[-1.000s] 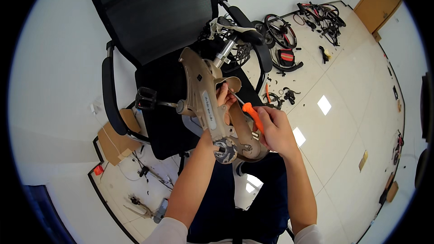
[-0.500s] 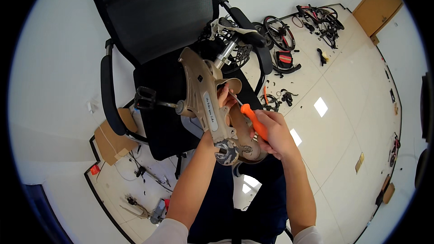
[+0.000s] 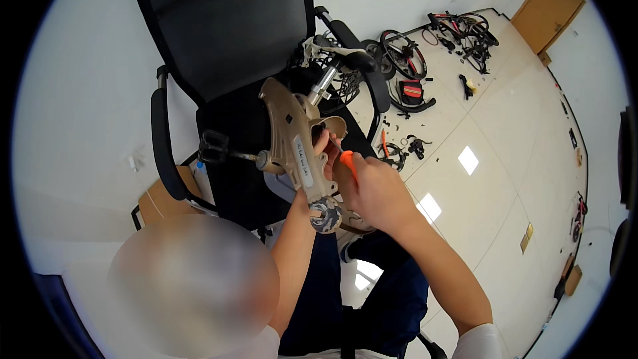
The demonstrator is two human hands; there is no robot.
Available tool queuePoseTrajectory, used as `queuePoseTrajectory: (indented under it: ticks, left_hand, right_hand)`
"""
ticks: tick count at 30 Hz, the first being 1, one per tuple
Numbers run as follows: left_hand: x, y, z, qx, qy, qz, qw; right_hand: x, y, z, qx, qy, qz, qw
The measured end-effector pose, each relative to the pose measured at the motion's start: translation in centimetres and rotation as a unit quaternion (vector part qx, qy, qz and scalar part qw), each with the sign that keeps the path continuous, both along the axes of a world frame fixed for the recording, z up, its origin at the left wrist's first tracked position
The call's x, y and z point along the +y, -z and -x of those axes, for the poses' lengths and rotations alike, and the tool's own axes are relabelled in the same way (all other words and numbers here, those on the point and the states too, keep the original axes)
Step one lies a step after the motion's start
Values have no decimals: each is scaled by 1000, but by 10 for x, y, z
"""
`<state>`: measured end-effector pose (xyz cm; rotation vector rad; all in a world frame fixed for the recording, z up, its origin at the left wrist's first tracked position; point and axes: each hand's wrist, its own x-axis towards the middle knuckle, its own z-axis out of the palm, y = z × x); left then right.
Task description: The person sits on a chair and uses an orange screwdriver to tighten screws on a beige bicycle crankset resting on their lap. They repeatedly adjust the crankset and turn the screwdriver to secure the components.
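Note:
A tan bicycle frame (image 3: 289, 133) with a steel seat post (image 3: 325, 84), a black pedal (image 3: 214, 146) and a worn, greasy lower end rests over the black chair (image 3: 222, 40). My left hand (image 3: 324, 149) is closed around the frame's inner side, its fingertips showing in the opening and the rest hidden behind it. My right hand (image 3: 375, 196) grips an orange-handled screwdriver (image 3: 347, 159), whose shaft runs into that opening by my left fingers.
Wheels (image 3: 402, 53), bike parts (image 3: 465, 36), a red-and-black bag (image 3: 412, 92) and small pieces lie on the tiled floor to the right. A cardboard sheet (image 3: 159, 196) is behind the chair's left side; a door (image 3: 545, 6) is far right. A blurred oval covers the lower left.
My right hand has swung up and leftward, now covering more of the screwdriver handle. The view has shifted slightly, and the blurred oval has appeared over the lower left.

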<state>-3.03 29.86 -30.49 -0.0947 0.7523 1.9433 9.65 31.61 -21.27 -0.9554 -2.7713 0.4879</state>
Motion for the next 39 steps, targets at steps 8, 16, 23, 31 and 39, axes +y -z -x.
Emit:
queuePoseTrajectory:
  ticks: [8, 16, 23, 31, 39]
  left_hand:
    - [-5, 14, 3, -13, 59, -12, 998]
    - [-5, 13, -1, -22, 49, -141, 989]
    - [-3, 24, 1, -4, 76, -146, 986]
    - [-54, 60, 46, 10, 119, -125, 985]
    - [-18, -1, 62, 38, 36, 49, 997]
  right_hand:
    - [-24, -27, -3, 95, 59, 7, 994]
    - [-45, -8, -28, 203, 112, 2, 973]
    - [-17, 12, -35, 179, -79, -214, 957]
    - [-63, 14, 4, 179, 103, 195, 959]
    - [-44, -10, 16, 147, 14, 12, 989]
